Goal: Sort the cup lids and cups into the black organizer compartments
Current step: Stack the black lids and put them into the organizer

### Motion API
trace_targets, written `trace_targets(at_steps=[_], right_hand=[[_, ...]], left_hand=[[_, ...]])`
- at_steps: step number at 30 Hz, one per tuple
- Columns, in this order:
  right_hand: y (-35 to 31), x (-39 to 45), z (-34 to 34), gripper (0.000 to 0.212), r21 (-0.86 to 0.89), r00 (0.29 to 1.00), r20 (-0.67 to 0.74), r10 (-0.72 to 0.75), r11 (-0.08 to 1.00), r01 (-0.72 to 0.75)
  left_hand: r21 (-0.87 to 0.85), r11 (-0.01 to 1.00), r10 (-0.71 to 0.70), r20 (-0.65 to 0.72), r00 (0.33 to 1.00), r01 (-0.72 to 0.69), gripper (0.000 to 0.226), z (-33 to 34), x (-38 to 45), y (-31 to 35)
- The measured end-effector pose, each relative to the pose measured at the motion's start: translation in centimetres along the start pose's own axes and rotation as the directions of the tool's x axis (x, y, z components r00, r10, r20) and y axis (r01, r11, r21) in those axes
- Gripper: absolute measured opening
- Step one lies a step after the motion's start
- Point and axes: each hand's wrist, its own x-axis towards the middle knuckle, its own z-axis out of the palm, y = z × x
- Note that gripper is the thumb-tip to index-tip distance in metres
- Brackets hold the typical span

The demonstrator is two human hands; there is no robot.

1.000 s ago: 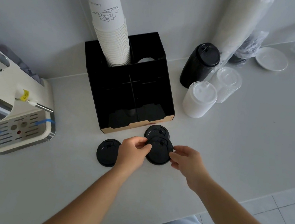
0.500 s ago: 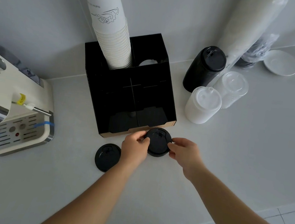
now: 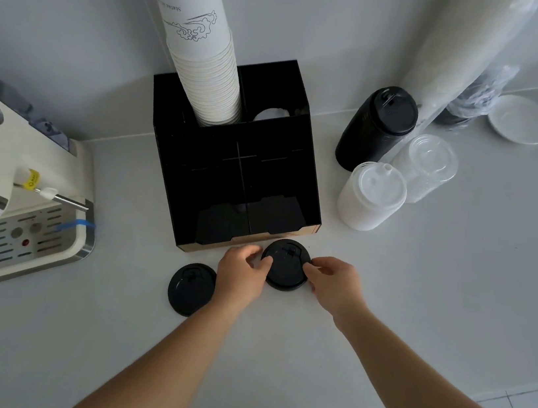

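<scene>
A black cup lid (image 3: 286, 264), stacked on a second one, lies on the white counter just in front of the black organizer (image 3: 240, 179). My left hand (image 3: 241, 275) pinches its left rim and my right hand (image 3: 336, 282) pinches its right rim. Another black lid (image 3: 191, 289) lies flat to the left, beside my left wrist. A tall stack of white paper cups (image 3: 205, 56) stands in the organizer's back left compartment. The two front compartments look dark and I cannot tell what lies in them.
Right of the organizer stand a black stack of lids (image 3: 376, 129), a white stack (image 3: 370, 197) and a clear stack (image 3: 425, 167). Bagged cup sleeves (image 3: 463, 41) lean on the wall, with a white saucer (image 3: 520, 119) beyond. A coffee machine (image 3: 13, 195) fills the left side.
Both hands carried one black lid forward onto the lid nearer the organizer, so the two now sit stacked. The lone lid at the left stayed put.
</scene>
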Motion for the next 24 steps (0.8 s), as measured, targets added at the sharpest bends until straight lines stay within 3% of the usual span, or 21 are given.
trace_targets(at_steps=[2, 5, 11, 16, 19, 20, 22, 24], right_hand=[[-0.1, -0.1, 0.0, 0.023, -0.014, 1.000, -0.001, 0.005, 1.000, -0.005], [-0.5, -0.1, -0.2, 0.020, -0.032, 1.000, 0.013, 0.007, 0.999, -0.007], [-0.6, 0.3, -0.3, 0.016, 0.000, 0.999, 0.032, 0.021, 1.000, -0.021], [-0.3, 0.1, -0.5, 0.011, 0.102, 0.996, 0.067, 0.063, 0.992, -0.070], [0.3, -0.7, -0.7, 0.010, 0.128, 0.996, 0.075, 0.044, 0.990, -0.053], [0.3, -0.9, -0.8, 0.010, 0.132, 0.996, 0.080, 0.035, 0.990, -0.046], [0.2, -1.2, -1.0, 0.010, 0.126, 0.996, 0.088, 0.013, 0.992, -0.024], [-0.1, -1.4, -1.0, 0.012, 0.116, 0.995, 0.095, -0.020, 0.993, 0.009]], left_hand=[[0.017, 1.000, 0.009, 0.008, 1.000, -0.009, 0.035, 0.0, 0.0, 0.0], [0.029, 0.999, 0.032, 0.027, 0.999, -0.033, 0.009, -0.2, -0.2, 0.7], [0.011, 1.000, -0.010, 0.061, 0.998, 0.009, 0.014, -0.3, -0.6, 1.7], [-0.117, 0.988, -0.087, 0.073, 0.993, 0.095, 0.007, -0.3, -1.2, 1.1], [-0.201, 0.967, -0.138, 0.089, 0.986, 0.153, 0.039, -0.1, -2.1, 0.3], [-0.223, 0.962, -0.141, 0.092, 0.986, 0.158, 0.040, -0.1, -2.5, 0.1], [-0.286, 0.946, -0.129, 0.104, 0.986, 0.154, 0.025, -0.1, -3.2, -0.4], [-0.358, 0.916, -0.146, 0.120, 0.982, 0.179, 0.023, -0.4, -4.0, -0.8]])
